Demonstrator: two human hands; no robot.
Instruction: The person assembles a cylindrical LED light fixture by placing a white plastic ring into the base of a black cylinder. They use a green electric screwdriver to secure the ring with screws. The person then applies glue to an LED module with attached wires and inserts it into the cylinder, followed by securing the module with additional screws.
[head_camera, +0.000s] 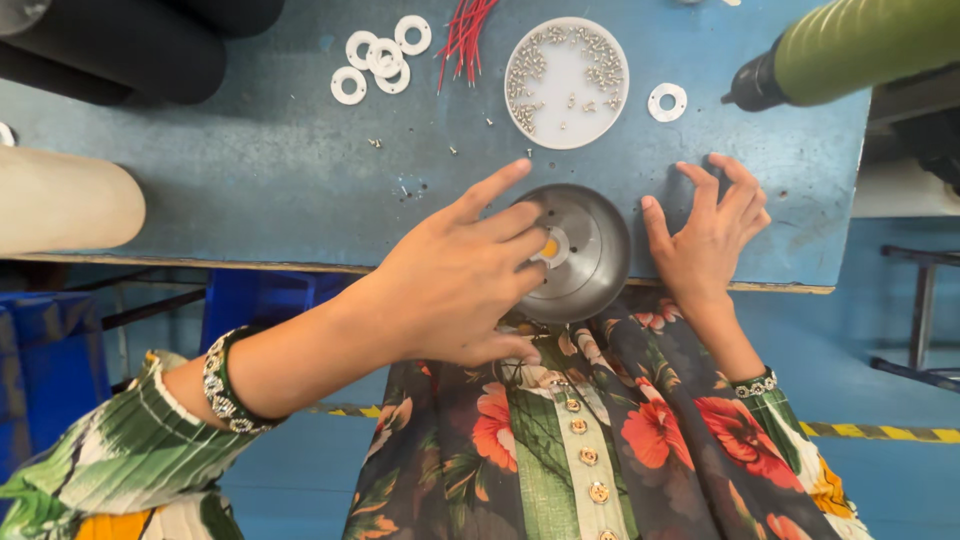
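A round grey metal dish (592, 232) with a white ring and an orange centre sits at the near edge of the blue worktable (250, 170). My left hand (455, 275) lies over the dish's left side, fingers on its inner face near the orange centre, index finger stretched out above it. My right hand (708, 235) rests flat on the table just right of the dish, fingers spread, holding nothing.
A white round tray of several small screws (566, 82) stands behind the dish. White washers (378, 58) lie at the back left, one more washer (667, 102) at the right. Red wires (464, 38) lie beside the tray. A green powered screwdriver (850, 50) hangs at top right.
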